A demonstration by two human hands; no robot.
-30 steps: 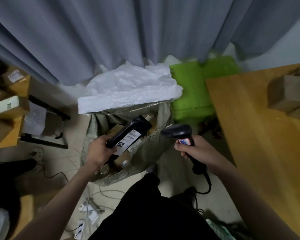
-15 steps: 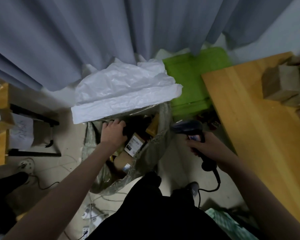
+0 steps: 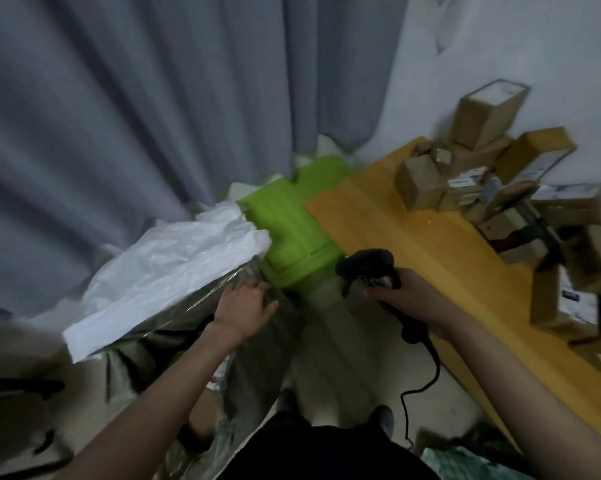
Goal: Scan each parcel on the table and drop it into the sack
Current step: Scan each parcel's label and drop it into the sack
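My right hand (image 3: 408,297) grips a black corded barcode scanner (image 3: 368,265) just off the left edge of the wooden table (image 3: 413,237). My left hand (image 3: 245,306) hovers empty over the right rim of the grey-green sack (image 3: 257,358), fingers spread and relaxed. The sack's white liner (image 3: 167,271) is folded back over its far rim. Several brown cardboard parcels (image 3: 493,174) with white labels are piled on the table's far right side. The frame is blurred.
A green plastic crate (image 3: 292,233) stands between the sack and the table. Grey curtains (image 3: 153,98) hang behind. The scanner's cable (image 3: 427,375) trails down to the floor by my feet.
My left hand let go of the black parcel into the sack and has lifted out empty, shifting right. The view has swung right, bringing the parcel pile into sight.
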